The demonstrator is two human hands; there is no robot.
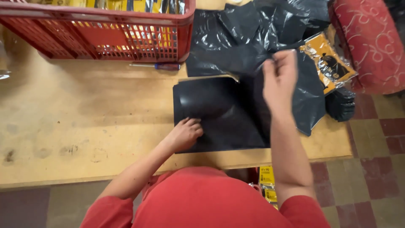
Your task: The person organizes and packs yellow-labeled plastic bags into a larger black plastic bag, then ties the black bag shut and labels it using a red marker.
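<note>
Crate (105, 38) of red plastic lattice stands at the far left of your wooden bench (84, 122), loaded with yellow and silver packets that show through its mesh; how many it holds cannot be told from here. Just in front of its near right corner lies a screwdriver (158, 66) with a dark red handle, flat on the wood.

Your left hand (184, 134) presses down on the near left part of a stack of black plastic bags (219, 126), fingers (193, 123) curled and spread on the top sheet, holding it flat rather than gripping it. The stack is a neat dark rectangle lying square on the bench in front of you, glossy, with a soft bulge catching the light near its far left corner.

Your right hand (279, 78) is raised above the stack's right side, fingers pinched tight on the edge of a single black bag (308, 97), which hangs loose and crinkled from the grip and drapes over the bench's right end. Beyond it, more crumpled black plastic sheeting (244, 33) is heaped against the crate.

At the far right of the bench sits a clear-wrapped packet with a yellow and black label (327, 59), and just beside it a pile of folded dark material (341, 103) at the bench edge. A red patterned cushion (371, 42) lies beyond, off the bench.
</note>
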